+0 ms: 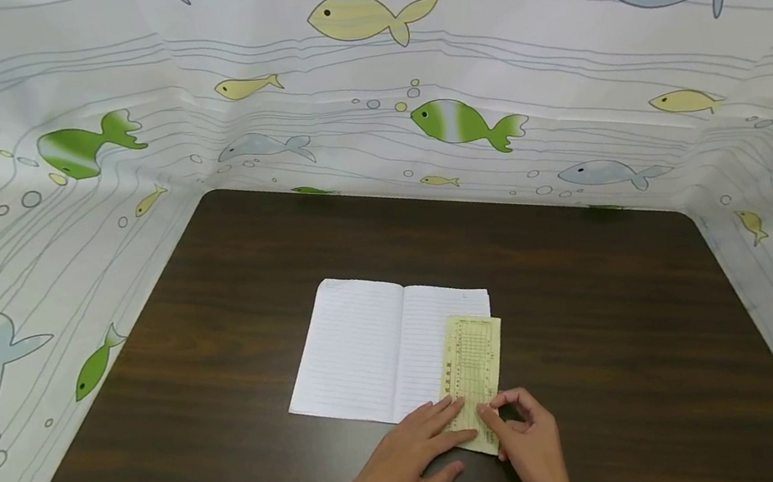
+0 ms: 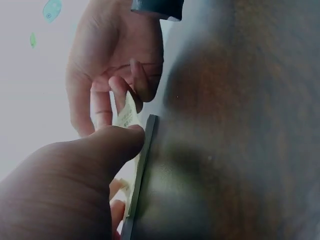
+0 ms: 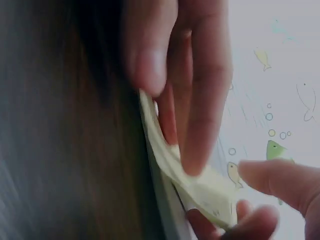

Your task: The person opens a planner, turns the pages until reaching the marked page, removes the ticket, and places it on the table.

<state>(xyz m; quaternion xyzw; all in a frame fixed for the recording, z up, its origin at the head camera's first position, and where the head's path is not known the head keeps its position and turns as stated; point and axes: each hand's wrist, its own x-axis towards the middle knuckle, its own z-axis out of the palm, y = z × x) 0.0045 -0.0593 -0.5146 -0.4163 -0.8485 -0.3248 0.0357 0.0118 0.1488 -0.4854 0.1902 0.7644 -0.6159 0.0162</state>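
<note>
An open notebook (image 1: 361, 346) with lined pages lies on a dark wooden table. A pale yellow-green printed sheet (image 1: 476, 345), with a table and writing on it, covers the lower part of its right page and overhangs that page's right and bottom edges. My left hand (image 1: 409, 461) rests its spread, fairly straight fingers on the sheet's lower left. At the sheet's lower right edge, my right hand (image 1: 536, 445) pinches the paper between thumb and fingers. In the right wrist view the sheet (image 3: 175, 165) bends upward toward the pinching fingers (image 3: 255, 222).
Brown tabletop (image 1: 622, 338) stretches around the notebook on all sides. A white curtain (image 1: 539, 56) printed with fish hangs along the back and both sides of the table. A dark band (image 2: 159, 7) sits on the right wrist.
</note>
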